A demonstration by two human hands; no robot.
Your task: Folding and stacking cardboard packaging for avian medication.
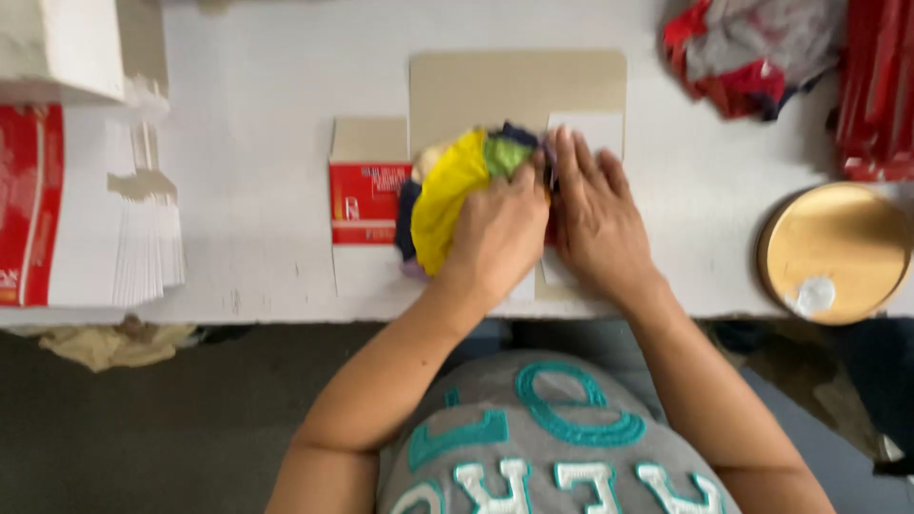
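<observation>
A bunched bundle of cloth [455, 195], mostly yellow with green and dark blue folds, sits on an unfolded flat carton [514, 90] in the middle of the white tabletop [257, 143]. The carton is grey-brown on its inner faces, with a red printed flap [367, 202] sticking out to the left. The bundle's long axis runs roughly from the near-left to the far-right, tilted across the carton.

The left hand [497, 233] lies on top of the bundle's right half, fingers curled down and pressed into the cloth, holding it bunched. The right hand [595, 214] is just beside it, touching the bundle's right edge, palm down on the carton, its fingers [581, 162] laid flat and close together, pointing away from the person. So the cloth lies under the left hand and to the left of the right one; the left hand is the nearer.

Further out, a stack of flat red-and-white cartons [86, 209] stands at the left, a round wooden lid [838, 252] rests at the right near edge, and a heap of red and grey cloth [747, 52] lies at the far right beside some red packets [876, 86].
</observation>
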